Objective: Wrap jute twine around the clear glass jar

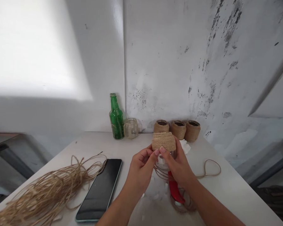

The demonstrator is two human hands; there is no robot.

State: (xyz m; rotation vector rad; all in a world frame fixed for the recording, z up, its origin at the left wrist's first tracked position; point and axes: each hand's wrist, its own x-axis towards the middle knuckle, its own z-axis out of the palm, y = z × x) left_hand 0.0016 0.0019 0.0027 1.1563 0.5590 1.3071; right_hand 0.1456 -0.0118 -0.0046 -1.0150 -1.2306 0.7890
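Note:
I hold a glass jar (163, 142) just above the white table (228, 188), its upper part wrapped in tan twine. My left hand (141, 168) pinches the jar's left side, fingertips at the lower edge of the wrapping. My right hand (178, 166) grips its right side, fingers curled round the glass. Loose twine (208, 171) trails from the jar to the right across the table. A red-handled tool (174, 190) lies under my right wrist.
A bundle of loose twine (47, 188) lies at the left, a black phone (101, 190) beside it. Against the wall stand a green bottle (116, 117), a bare glass jar (131, 128) and three twine-wrapped jars (178, 129). White paper (185, 146) lies behind my hands.

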